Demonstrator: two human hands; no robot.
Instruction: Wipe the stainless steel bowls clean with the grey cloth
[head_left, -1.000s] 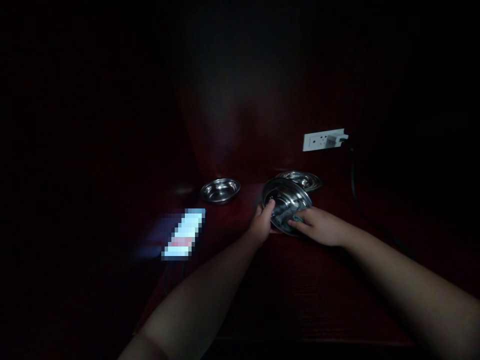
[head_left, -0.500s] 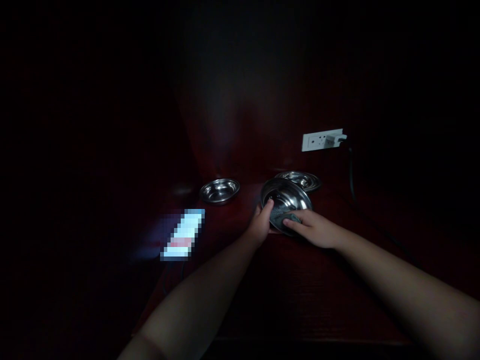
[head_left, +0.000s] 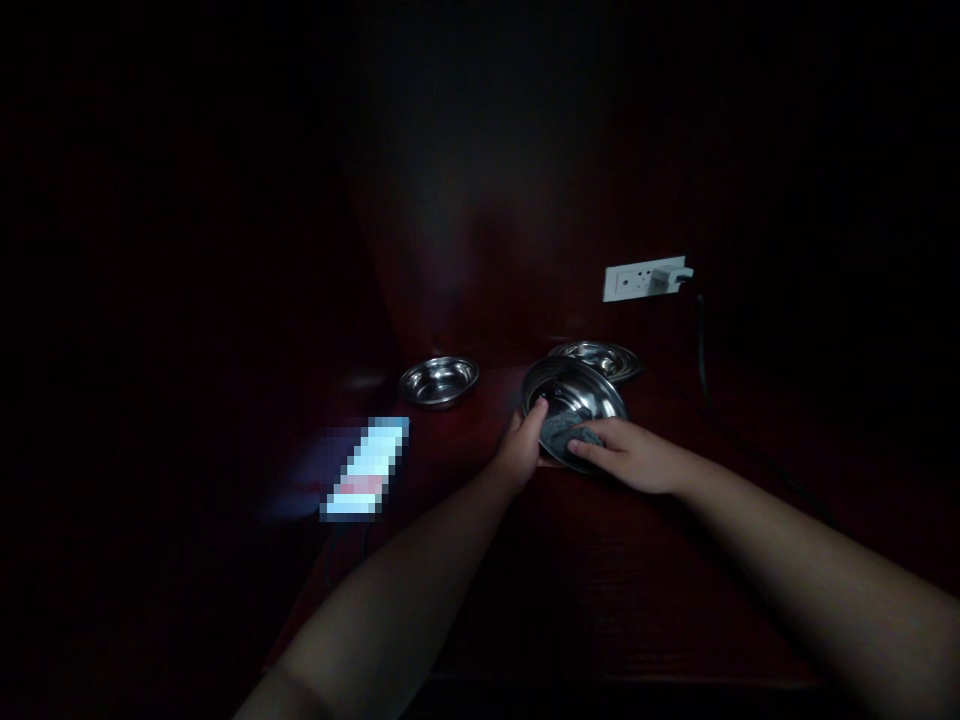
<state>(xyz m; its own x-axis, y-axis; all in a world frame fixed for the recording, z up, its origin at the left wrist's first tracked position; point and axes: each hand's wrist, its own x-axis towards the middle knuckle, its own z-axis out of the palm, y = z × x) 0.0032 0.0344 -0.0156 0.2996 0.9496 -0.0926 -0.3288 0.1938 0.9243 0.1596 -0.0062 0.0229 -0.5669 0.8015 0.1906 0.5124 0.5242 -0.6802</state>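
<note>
A shiny steel bowl (head_left: 585, 390) is tilted above the table, its inside facing me. My left hand (head_left: 521, 450) is closed on the bowl's near left rim, thumb over the inside and fingers hidden beneath. Against the lower inside of the bowl, my right hand (head_left: 630, 455) presses a small grey-green cloth (head_left: 577, 440); it could also be a scouring pad, as the dim light hides its texture. Behind the held bowl lies a second shallow steel dish (head_left: 619, 360), partly covered by it. Another steel bowl (head_left: 440, 382) rests upright to the left.
A lit phone (head_left: 366, 470), its screen blurred out, lies left of my left forearm. On the back wall sits a white socket (head_left: 645, 280) with a plugged-in adapter, and a dark cable (head_left: 703, 350) hangs from it. The dark red table (head_left: 600, 600) has its front edge near me.
</note>
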